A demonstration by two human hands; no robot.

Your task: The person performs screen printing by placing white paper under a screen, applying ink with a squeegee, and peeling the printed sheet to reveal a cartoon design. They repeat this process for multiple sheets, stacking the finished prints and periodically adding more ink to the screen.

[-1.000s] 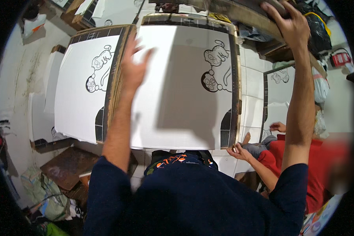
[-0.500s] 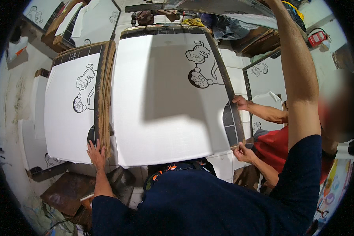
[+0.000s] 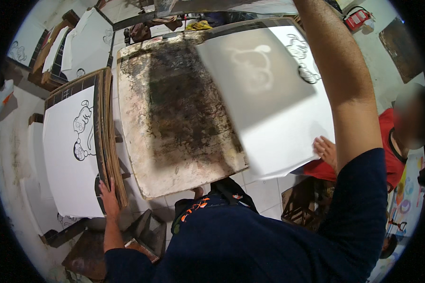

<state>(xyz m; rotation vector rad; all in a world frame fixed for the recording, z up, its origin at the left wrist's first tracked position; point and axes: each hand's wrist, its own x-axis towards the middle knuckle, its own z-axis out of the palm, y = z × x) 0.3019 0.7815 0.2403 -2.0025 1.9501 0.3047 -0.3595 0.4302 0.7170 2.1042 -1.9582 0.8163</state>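
My left hand (image 3: 109,200) rests on the near right edge of a stack of dark-edged boards (image 3: 107,137), fingers stretched out and holding nothing. A white sheet with a black cartoon line print (image 3: 63,137) covers the stack's top. My right forearm (image 3: 337,61) reaches up past the upper edge; its hand is out of view. Beneath a framed screen (image 3: 200,5) at the far side stands a stained work table (image 3: 174,118). Another white printed sheet on a board (image 3: 278,137) lies slanted over the table's right side, with a co-worker's hand (image 3: 326,151) at its edge.
The co-worker in a red top (image 3: 392,141) stands close on the right. More printed sheets on boards (image 3: 87,45) stand at the far left. A dark wooden stand (image 3: 148,231) is low beside my left arm. A red fire extinguisher (image 3: 358,19) hangs at the far right.
The large printed sheet and its board have moved right with the co-worker, baring the stained table. My left hand stays on the stack's edge. My right hand has left the view at the top.
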